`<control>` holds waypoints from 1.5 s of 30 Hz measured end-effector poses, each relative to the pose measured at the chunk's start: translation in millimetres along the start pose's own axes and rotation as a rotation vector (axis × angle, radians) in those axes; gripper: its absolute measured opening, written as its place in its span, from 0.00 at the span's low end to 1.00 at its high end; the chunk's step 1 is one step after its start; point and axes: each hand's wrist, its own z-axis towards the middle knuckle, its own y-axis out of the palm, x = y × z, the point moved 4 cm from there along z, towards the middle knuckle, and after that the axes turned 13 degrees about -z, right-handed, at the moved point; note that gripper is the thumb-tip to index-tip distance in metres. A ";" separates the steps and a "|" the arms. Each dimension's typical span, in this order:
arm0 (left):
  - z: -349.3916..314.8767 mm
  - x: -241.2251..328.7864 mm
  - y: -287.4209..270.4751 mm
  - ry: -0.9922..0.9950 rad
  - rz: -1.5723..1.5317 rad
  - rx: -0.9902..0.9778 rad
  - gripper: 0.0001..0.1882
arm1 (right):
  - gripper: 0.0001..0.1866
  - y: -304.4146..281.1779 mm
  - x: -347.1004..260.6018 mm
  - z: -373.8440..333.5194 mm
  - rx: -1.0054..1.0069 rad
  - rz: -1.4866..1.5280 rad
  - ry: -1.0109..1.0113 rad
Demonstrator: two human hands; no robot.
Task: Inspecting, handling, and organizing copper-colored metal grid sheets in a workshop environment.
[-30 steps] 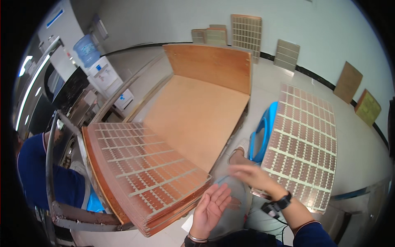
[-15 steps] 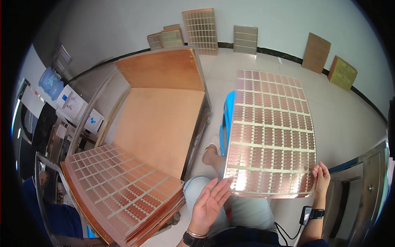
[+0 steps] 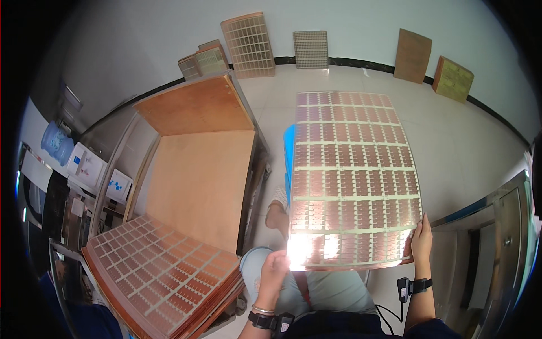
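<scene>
Find the copper-patterned panel (image 3: 355,175) out in front, right of the cart (image 3: 251,186), covering most of a blue stool (image 3: 289,152) showing past its left edge; cannot tell how far to credit the stool with bearing the load. With the left hand (image 3: 274,270), curled at the near left corner, seemingly pinching the edge there, hold firmly but lightly. With the right hand (image 3: 421,242), touching the right edge near the opposite corner, cannot tell from this side whether pinching or merely steadying. Best to keep both sides at matching height, to grip the margins rather than the pale grid, and to guard against flexing toward the far end. Beware of glare by the left corner, likely to mask scratches.

Inside the cart, note smooth plywood, an upright end board (image 3: 186,104) and, at the near end, a bowed pile of similar sheets (image 3: 164,277). Beyond, see glossy pale floor tiles (image 3: 451,152), then boards (image 3: 247,45) leaning against a white wall (image 3: 355,17). Far left, spot a water dispenser (image 3: 86,164).
</scene>
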 end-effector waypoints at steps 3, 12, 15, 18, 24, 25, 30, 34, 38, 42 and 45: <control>8.2 -14.6 -0.1 0.025 0.129 -0.025 0.08 | 0.21 -1.3 2.0 1.7 -0.064 0.046 0.045; 26.1 -5.2 -26.8 0.004 0.046 0.087 0.06 | 0.18 -23.0 27.5 14.3 -0.065 0.628 0.119; 21.5 13.7 -37.0 -0.026 -0.184 0.280 0.06 | 0.20 -40.5 17.6 13.1 -0.249 1.064 0.305; 17.9 25.3 -62.1 0.004 -0.351 0.302 0.09 | 0.22 -56.1 -3.5 7.3 -0.401 1.507 0.442; 7.7 8.0 -66.7 0.024 -0.627 0.309 0.10 | 0.22 -56.1 -18.5 3.1 -0.477 1.583 0.441; 4.0 -0.5 -68.2 -0.063 -0.569 0.296 0.10 | 0.22 -53.1 -22.1 1.4 -0.507 1.597 0.427; -9.6 -14.7 -44.2 -0.243 -0.369 0.117 0.11 | 0.22 -48.2 -42.9 -5.1 -0.606 1.636 0.377; 2.0 6.7 -61.6 -0.025 -0.493 0.281 0.09 | 0.21 -49.4 -47.3 -7.3 -0.636 1.663 0.371; 7.3 14.0 -65.9 -0.022 -0.618 0.302 0.12 | 0.19 -47.3 -50.9 -13.5 -0.629 1.710 0.385; -10.6 -14.6 -41.7 -0.243 -0.652 0.174 0.18 | 0.11 -37.5 -63.4 -18.2 -0.626 1.806 0.464; -4.8 -30.9 -46.1 -0.179 -0.730 0.193 0.20 | 0.12 -23.3 -69.0 -21.2 -0.737 1.881 0.279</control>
